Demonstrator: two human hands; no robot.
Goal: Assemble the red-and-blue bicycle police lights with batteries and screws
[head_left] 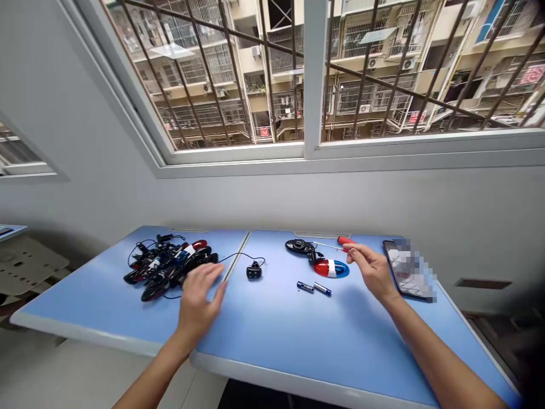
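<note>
My left hand (200, 298) is open, fingers stretched out, over the right edge of a heap of black, red and blue devices (170, 264) with cables. Just right of it is a small black block with two round spots (254, 271), on a thin cable. My right hand (372, 274) is closed in a pinch; what it holds is too small to make out. By its fingertips are a red tool handle (346, 241) and a thin metal shaft (327, 245). Left of them lie a black oval part (299, 246) and a red, white and blue shell (331, 268).
Two small batteries (314, 288) lie in front of the shell. A phone (406, 270) rests near the table's right edge. Two blue tabletops (272, 335) meet at a seam. Behind them are a wall and a barred window (313, 150).
</note>
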